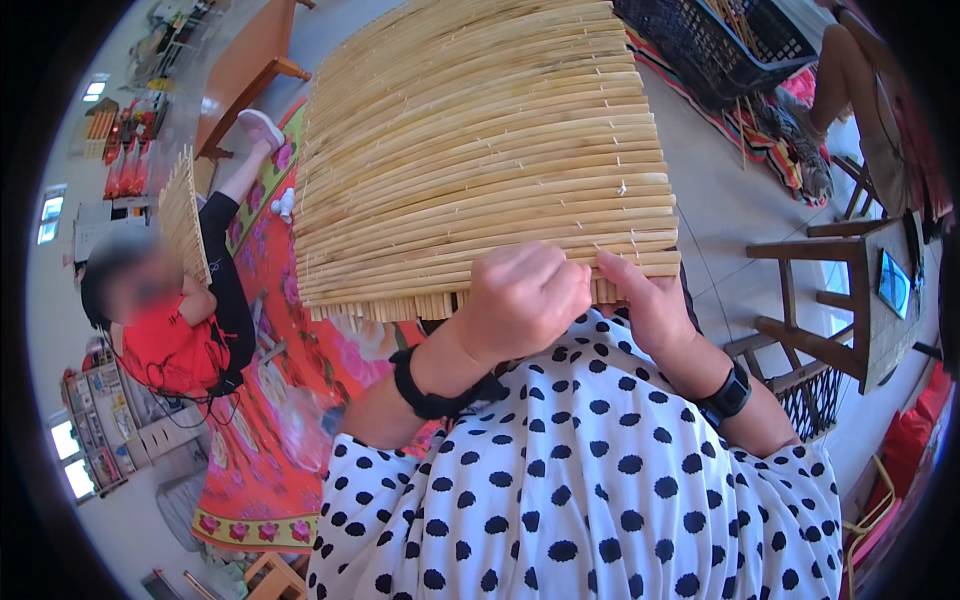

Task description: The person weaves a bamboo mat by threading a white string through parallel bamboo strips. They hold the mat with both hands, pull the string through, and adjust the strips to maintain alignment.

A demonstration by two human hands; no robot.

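White shirt with black dots (560, 500) on the near side of the thread-tied stick mat (470, 170); at the mat's near edge, left hand (525, 300) closed in a fist, contents hidden, just beside right hand (652, 305), clamped on the near right corner, thumb on top. Left of the mat, red floral cloth (300, 390) and seated person (170, 345) with second stick panel (183, 220); beyond its far right corner, dark plastic crate (715, 60).
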